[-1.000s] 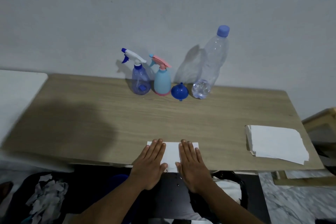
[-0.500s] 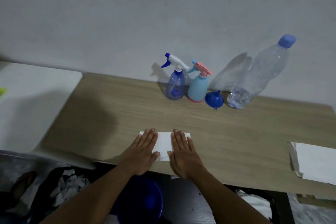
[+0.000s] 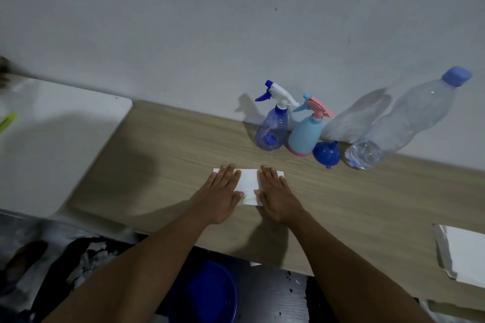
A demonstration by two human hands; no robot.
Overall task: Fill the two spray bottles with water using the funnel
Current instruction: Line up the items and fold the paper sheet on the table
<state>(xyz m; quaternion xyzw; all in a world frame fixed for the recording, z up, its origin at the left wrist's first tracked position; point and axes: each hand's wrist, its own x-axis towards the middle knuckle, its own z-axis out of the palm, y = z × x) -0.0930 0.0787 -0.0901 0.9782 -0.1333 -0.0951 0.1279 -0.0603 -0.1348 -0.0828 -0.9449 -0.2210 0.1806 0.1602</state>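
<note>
Two plastic spray bottles, translucent blue (image 3: 273, 131) and pale blue (image 3: 305, 136), stay capped, untouched; only our view has swung left, while our hands (image 3: 223, 193) (image 3: 275, 194) remain flat, empty.

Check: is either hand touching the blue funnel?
Apart. Head view shows left hand and right hand flat on white paper; bare table separates them from the funnel.
</note>
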